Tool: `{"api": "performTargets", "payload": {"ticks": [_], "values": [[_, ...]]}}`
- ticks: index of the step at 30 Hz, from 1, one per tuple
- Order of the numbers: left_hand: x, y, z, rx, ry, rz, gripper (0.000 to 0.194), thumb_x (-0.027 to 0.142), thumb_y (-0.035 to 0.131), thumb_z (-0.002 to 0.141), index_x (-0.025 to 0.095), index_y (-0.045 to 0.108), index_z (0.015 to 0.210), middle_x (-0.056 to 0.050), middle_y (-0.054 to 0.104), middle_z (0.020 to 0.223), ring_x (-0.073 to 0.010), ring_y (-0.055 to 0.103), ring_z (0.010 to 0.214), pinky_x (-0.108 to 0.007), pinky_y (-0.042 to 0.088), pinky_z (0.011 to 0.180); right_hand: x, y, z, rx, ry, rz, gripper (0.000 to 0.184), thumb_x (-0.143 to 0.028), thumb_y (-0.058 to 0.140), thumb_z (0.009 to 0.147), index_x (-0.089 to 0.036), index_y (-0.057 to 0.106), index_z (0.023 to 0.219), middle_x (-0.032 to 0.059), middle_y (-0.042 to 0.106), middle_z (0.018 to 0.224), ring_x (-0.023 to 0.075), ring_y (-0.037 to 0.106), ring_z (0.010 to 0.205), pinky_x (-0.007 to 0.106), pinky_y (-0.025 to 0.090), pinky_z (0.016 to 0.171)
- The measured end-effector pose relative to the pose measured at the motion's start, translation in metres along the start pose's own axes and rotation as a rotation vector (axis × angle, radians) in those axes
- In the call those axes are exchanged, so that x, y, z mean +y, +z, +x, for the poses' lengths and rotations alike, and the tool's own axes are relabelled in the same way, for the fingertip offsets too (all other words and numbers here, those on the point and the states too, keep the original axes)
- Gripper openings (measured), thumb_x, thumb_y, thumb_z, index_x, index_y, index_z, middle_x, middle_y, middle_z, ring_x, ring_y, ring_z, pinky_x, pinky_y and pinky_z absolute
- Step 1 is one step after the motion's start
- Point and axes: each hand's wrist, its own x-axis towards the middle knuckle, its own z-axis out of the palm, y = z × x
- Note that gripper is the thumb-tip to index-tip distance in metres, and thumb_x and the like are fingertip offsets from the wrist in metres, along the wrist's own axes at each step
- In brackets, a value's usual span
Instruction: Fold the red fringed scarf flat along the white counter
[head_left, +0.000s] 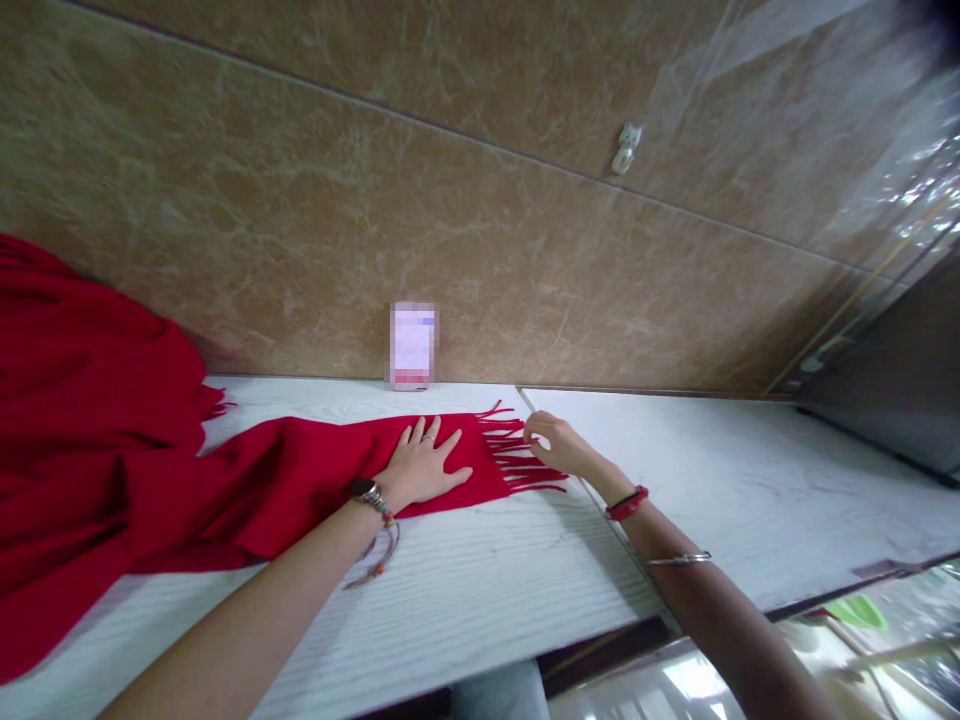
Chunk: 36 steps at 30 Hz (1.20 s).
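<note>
A red scarf (300, 475) lies stretched across a white wood-grain table (465, 590), its fringed end (517, 455) pointing right. My left hand (424, 465) rests flat on the scarf near that end, fingers spread, with a ring, a watch and a beaded bracelet on the wrist. My right hand (551, 440) touches the fringe with its fingers curled in a pinch on the strands; a red band and a thin metal bangle sit on that arm. More red cloth (82, 400) is heaped at the left.
A small pink-and-white card (412, 345) stands against the brown marble wall (450, 200) behind the scarf. A second white tabletop (750, 480) adjoins on the right. A white wall hook (626, 147) is higher up. A dark panel (900, 390) stands at the far right.
</note>
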Motion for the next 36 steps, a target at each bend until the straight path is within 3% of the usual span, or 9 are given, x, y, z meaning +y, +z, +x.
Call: {"api": "performTargets", "payload": {"ticks": [4, 8, 11, 15, 19, 25, 30, 33, 36], "values": [[0.000, -0.001, 0.001, -0.023, -0.009, 0.016, 0.074, 0.070, 0.028, 0.075, 0.028, 0.026, 0.136, -0.008, 0.018, 0.145, -0.0336, 0.013, 0.131, -0.047, 0.013, 0.103, -0.026, 0.006, 0.010, -0.193, -0.167, 0.125, 0.019, -0.004, 0.044, 0.063, -0.017, 0.057, 0.069, 0.0034, 0.060, 0.073, 0.0135, 0.052, 0.071, 0.023, 0.041, 0.067], [0.001, -0.003, 0.001, -0.046, -0.004, 0.038, 0.073, 0.070, 0.026, 0.076, 0.029, 0.023, 0.137, -0.006, 0.016, 0.146, -0.0330, 0.012, 0.132, -0.048, 0.012, 0.103, -0.005, -0.008, -0.002, -0.286, 0.003, -0.038, 0.019, -0.005, 0.043, 0.063, -0.016, 0.058, 0.064, 0.0032, 0.061, 0.068, 0.0128, 0.052, 0.062, 0.022, 0.040, 0.061], [0.001, -0.004, 0.000, -0.059, -0.007, 0.051, 0.073, 0.069, 0.025, 0.077, 0.029, 0.023, 0.137, -0.006, 0.015, 0.146, -0.0328, 0.011, 0.132, -0.047, 0.013, 0.103, 0.012, -0.017, -0.013, -0.226, 0.105, -0.061, 0.019, -0.006, 0.045, 0.063, -0.016, 0.060, 0.066, 0.0039, 0.062, 0.070, 0.0138, 0.054, 0.065, 0.023, 0.041, 0.064], [0.003, -0.005, 0.000, -0.053, -0.008, 0.056, 0.073, 0.069, 0.025, 0.077, 0.028, 0.024, 0.137, -0.008, 0.015, 0.146, -0.0325, 0.011, 0.132, -0.047, 0.014, 0.103, 0.000, -0.005, -0.002, 0.018, -0.017, 0.079, 0.025, -0.008, 0.044, 0.070, -0.016, 0.061, 0.086, 0.0074, 0.062, 0.089, 0.0166, 0.055, 0.087, 0.028, 0.042, 0.078], [0.003, -0.005, 0.000, -0.051, -0.010, 0.057, 0.072, 0.068, 0.025, 0.077, 0.028, 0.024, 0.137, -0.007, 0.015, 0.146, -0.0324, 0.012, 0.132, -0.047, 0.013, 0.103, -0.010, 0.014, 0.014, -0.119, -0.069, 0.052, 0.031, -0.003, 0.040, 0.071, -0.017, 0.062, 0.088, 0.0068, 0.063, 0.091, 0.0157, 0.055, 0.088, 0.028, 0.041, 0.080], [0.003, -0.006, -0.001, -0.061, -0.013, 0.060, 0.072, 0.068, 0.026, 0.077, 0.028, 0.024, 0.137, -0.007, 0.015, 0.146, -0.0328, 0.012, 0.132, -0.047, 0.015, 0.103, 0.018, 0.005, 0.000, -0.215, 0.237, -0.196, 0.027, -0.001, 0.039, 0.072, -0.015, 0.062, 0.075, 0.0072, 0.063, 0.079, 0.0158, 0.055, 0.080, 0.024, 0.040, 0.074], [0.003, -0.005, -0.001, -0.043, -0.006, 0.042, 0.071, 0.067, 0.028, 0.077, 0.027, 0.027, 0.136, -0.008, 0.017, 0.145, -0.0328, 0.012, 0.132, -0.047, 0.014, 0.103, 0.003, 0.015, 0.009, 0.010, 0.000, -0.072, 0.041, 0.001, 0.036, 0.070, -0.015, 0.060, 0.099, 0.0080, 0.060, 0.101, 0.0167, 0.050, 0.097, 0.029, 0.039, 0.086], [0.002, -0.003, -0.001, -0.027, -0.001, 0.042, 0.072, 0.068, 0.026, 0.077, 0.027, 0.027, 0.136, -0.008, 0.018, 0.145, -0.0320, 0.013, 0.132, -0.047, 0.014, 0.103, -0.004, 0.023, 0.016, -0.091, -0.058, -0.082, 0.040, 0.001, 0.037, 0.070, -0.015, 0.060, 0.098, 0.0081, 0.061, 0.099, 0.0160, 0.052, 0.094, 0.028, 0.039, 0.085], [0.001, -0.002, -0.001, -0.019, 0.000, 0.042, 0.074, 0.069, 0.025, 0.076, 0.027, 0.026, 0.136, -0.008, 0.018, 0.145, -0.0319, 0.012, 0.132, -0.047, 0.013, 0.103, 0.006, 0.018, 0.010, -0.180, 0.094, -0.212, 0.029, -0.002, 0.039, 0.071, -0.014, 0.062, 0.085, 0.0091, 0.063, 0.087, 0.0174, 0.055, 0.085, 0.029, 0.041, 0.079]]}}
